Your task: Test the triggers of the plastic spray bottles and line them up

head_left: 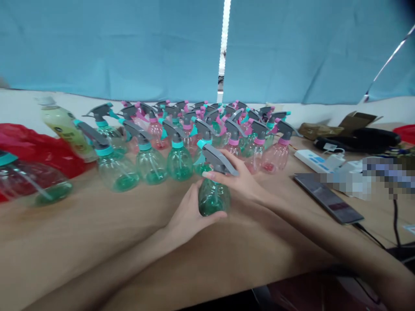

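Note:
A small green spray bottle with a grey trigger head and teal collar stands on the wooden table in front of me. My left hand wraps around its round body from the left. My right hand grips the grey sprayer head and neck from the right. Behind it stands a crowd of several similar green and pink spray bottles in rows.
A yellowish bottle and red plastic bag lie at the left, with another spray bottle on its side. A phone, white power strip, cables and a black pouch occupy the right. Blue curtain behind.

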{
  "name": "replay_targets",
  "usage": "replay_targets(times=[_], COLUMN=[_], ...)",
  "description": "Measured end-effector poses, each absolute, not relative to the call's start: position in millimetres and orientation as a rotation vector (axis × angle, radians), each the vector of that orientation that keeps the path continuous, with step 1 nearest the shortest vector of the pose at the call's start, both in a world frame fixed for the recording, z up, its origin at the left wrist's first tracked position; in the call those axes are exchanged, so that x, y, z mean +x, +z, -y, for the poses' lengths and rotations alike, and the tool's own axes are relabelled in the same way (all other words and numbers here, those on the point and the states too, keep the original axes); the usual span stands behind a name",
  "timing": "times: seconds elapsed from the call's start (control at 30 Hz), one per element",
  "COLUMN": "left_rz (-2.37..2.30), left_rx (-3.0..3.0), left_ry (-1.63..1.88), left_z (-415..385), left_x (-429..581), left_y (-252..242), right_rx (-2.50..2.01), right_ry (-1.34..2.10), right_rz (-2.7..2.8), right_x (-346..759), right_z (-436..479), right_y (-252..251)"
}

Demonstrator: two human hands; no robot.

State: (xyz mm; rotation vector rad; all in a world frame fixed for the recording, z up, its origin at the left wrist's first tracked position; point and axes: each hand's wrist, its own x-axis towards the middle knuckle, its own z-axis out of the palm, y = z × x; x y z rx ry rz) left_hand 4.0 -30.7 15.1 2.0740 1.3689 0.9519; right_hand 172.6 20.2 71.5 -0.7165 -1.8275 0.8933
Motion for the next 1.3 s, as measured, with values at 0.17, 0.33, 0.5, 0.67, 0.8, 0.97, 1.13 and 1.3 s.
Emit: replay_targets(times=[0.17, 0.33, 0.5, 0.67, 0.8, 0.97, 1.13, 1.3], left_rz=[-1.374, -1.439, -1.392, -1.335, -1.356, -1.391, -1.404, -1.401], left_rx=[2.114, 2.123, 2.163, 2.293, 2.407, 2.537, 2.605, 2.648], left_ry=[0.938, 0.894, 0.89, 0.812, 0.694, 0.583, 0.538, 0.508], left_z=[21.1, 17.4, 12.6, 10.0, 9.6, 10.9, 13.7, 13.4], left_x=[7.9, 7.9, 3.5, -8.1, -20.5, -33.0, -35.1, -33.9], left_y=[13.2, 11.6, 11.0, 8.2, 5.0, -1.4, -5.6, -4.5], right_rx=[-0.661, -0.654, -0.601, -0.546, -0.616, -0.68, -0.729, -0.658], right_ry=[0.871, 0.925, 0.932, 0.903, 0.849, 0.82, 0.844, 0.891], right_rz=[1.791, 1.806, 1.861, 1.892, 1.915, 1.912, 1.913, 1.91], right_x=[163.3, 156.2, 156.5, 158.2, 161.6, 173.5, 179.7, 178.1], right_z=[-27.2, -30.9, -36.8, -40.2, -41.7, -45.2, -47.1, -48.4], right_y=[73.3, 76.2, 76.9, 76.2, 79.2, 81.0, 78.2, 77.3])
